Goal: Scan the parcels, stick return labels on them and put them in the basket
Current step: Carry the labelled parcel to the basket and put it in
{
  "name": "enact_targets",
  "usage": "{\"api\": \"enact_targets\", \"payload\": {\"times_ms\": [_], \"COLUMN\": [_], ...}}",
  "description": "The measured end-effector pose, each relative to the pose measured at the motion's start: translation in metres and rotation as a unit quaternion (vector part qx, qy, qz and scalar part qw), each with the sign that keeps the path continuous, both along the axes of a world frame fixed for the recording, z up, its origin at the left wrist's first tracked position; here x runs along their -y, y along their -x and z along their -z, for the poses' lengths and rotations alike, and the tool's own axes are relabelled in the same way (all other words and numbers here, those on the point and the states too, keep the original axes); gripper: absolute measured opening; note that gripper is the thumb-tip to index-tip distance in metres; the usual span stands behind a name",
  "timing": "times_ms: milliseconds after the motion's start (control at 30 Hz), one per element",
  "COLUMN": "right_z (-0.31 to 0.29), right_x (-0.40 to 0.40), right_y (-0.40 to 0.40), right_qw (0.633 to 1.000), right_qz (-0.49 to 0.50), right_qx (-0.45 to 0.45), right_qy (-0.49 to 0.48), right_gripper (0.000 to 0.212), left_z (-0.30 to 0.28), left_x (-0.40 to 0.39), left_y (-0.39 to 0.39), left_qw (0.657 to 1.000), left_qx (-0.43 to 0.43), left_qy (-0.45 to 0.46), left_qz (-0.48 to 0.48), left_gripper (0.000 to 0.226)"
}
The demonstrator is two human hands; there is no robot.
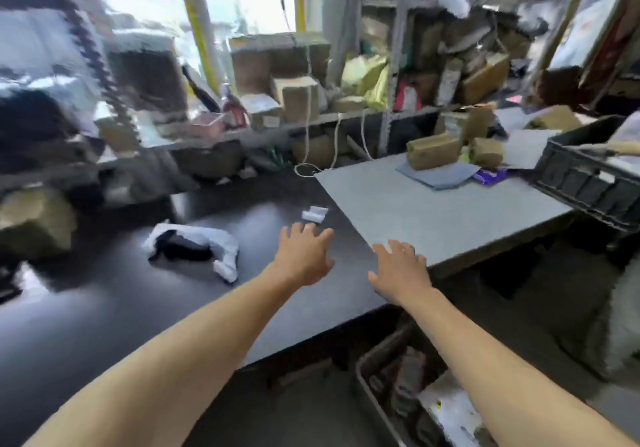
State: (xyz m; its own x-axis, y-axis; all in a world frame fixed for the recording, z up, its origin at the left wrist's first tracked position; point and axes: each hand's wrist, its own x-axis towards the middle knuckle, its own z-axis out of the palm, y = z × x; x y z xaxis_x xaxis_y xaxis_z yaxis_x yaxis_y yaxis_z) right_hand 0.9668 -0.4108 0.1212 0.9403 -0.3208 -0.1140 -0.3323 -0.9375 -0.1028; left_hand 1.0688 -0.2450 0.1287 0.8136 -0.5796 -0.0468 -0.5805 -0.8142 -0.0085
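Note:
Both of my arms stretch forward over the dark table [104, 308]. My left hand [304, 252] hovers with fingers spread, just short of a small white paper roll [314, 213]. My right hand [401, 270] is also spread flat, over the near edge of the grey table [433, 214]. Neither hand holds anything. Several brown parcels [433, 150] lie at the far end of the grey table on a grey bag. A grey basket [384, 370] with parcels inside stands on the floor below my right arm. A crumpled white and black bag [194, 244] lies left of my left hand.
A dark plastic crate [585, 176] sits at the right end of the grey table. Shelves [311, 121] packed with cardboard boxes and bags run along the back. A white cord [304, 169] hangs down to the table. The view is blurred on the left.

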Motion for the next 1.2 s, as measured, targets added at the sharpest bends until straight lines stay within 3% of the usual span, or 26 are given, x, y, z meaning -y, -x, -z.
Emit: {"api": "enact_targets", "payload": {"times_ms": [267,433,700,967,1200], "right_z": [-0.029,-0.03,-0.02,0.013,0.04], "right_x": [-0.179,-0.25,-0.362,-0.466,-0.567], "right_y": [-0.112,-0.175,-0.231,-0.254,-0.3], "right_qw": [0.966,0.938,0.882,0.841,0.849], "right_qz": [-0.252,-0.342,-0.468,-0.535,-0.521], "right_qx": [-0.045,-0.037,-0.03,-0.07,-0.08], "right_qy": [-0.032,-0.035,-0.052,-0.045,-0.023], "right_gripper": [0.063,0.058,0.048,0.063,0.062], "left_z": [-0.012,-0.016,-0.009,0.02,0.058], "left_x": [-0.203,-0.287,-0.393,-0.472,-0.569], "left_y": [-0.026,-0.04,-0.029,-0.029,-0.102], "left_qw": [0.968,0.93,0.858,0.807,0.809], "left_qx": [-0.07,-0.065,-0.045,-0.076,-0.092], "left_qy": [0.014,0.022,0.05,0.063,0.074], "left_qz": [-0.24,-0.36,-0.509,-0.582,-0.576], "left_gripper": [0.064,0.078,0.083,0.089,0.093]}}
